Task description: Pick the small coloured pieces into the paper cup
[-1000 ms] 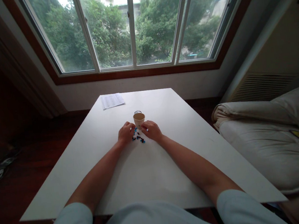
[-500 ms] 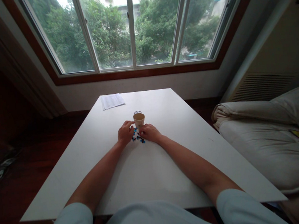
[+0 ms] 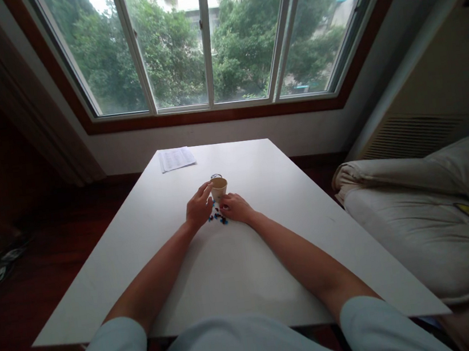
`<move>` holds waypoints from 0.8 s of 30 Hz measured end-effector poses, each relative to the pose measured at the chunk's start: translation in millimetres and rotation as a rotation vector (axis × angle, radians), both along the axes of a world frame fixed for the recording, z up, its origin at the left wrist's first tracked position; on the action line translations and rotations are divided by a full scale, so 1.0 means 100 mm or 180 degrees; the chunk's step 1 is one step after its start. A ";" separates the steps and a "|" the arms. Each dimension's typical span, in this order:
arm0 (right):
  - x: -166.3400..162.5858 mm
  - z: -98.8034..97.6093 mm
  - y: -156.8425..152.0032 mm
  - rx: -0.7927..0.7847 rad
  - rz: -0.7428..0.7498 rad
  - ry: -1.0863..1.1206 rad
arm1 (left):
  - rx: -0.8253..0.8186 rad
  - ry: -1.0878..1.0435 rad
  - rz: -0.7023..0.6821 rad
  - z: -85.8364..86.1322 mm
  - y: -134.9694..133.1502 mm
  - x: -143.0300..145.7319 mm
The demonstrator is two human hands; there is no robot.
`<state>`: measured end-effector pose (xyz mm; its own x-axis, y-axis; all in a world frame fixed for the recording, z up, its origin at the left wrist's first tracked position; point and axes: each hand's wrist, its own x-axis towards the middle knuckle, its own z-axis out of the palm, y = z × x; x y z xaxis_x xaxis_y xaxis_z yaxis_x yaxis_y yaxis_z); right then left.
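Observation:
A paper cup [image 3: 219,188] stands upright on the white table, its mouth facing up. Beside the cup's left edge is my left hand [image 3: 199,208], raised, with the fingers stretched toward the rim; whether they touch it I cannot tell. My right hand [image 3: 237,206] rests low in front of the cup on the right, fingers curled and closed at the tips; anything in them is too small to make out. Several small blue and dark red pieces [image 3: 222,218] lie scattered on the table between my hands, some partly hidden by the fingers.
The white table [image 3: 248,277] carries a few printed sheets [image 3: 177,159] at its far left corner. Just behind the cup lies a thin dark loop [image 3: 216,175]. A cushioned seat [image 3: 423,231] stands along the right side, and a window [image 3: 203,41] is beyond the table.
My left hand has risen from beside the small pieces, its fingers now extended toward the cup's rim. My right hand has barely moved.

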<state>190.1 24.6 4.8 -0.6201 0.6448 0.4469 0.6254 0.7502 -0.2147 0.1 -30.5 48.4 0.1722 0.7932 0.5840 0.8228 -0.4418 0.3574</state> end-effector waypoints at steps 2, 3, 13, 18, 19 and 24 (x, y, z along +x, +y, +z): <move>0.01 0.00 0.01 -0.0024 0.0050 -0.0029 | -0.0031 0.0090 0.0007 0.01 0.02 0.04; 0.01 0.00 0.01 -0.0030 0.0074 -0.0045 | -0.0037 0.0122 -0.0001 0.01 0.03 0.06; -0.02 -0.04 0.05 0.0039 0.0088 -0.0066 | -0.0288 0.0221 -0.0137 -0.12 0.16 0.10; -0.03 -0.02 0.04 0.0045 0.0050 0.0056 | -0.0317 0.0216 -0.0243 -0.14 0.17 0.09; -0.03 -0.01 0.03 0.0038 0.0027 0.0092 | -0.0333 0.0224 -0.0248 -0.14 0.17 0.09; -0.01 -0.02 0.03 -0.0124 -0.0175 0.0356 | -0.0324 0.0225 -0.0235 -0.16 0.17 0.09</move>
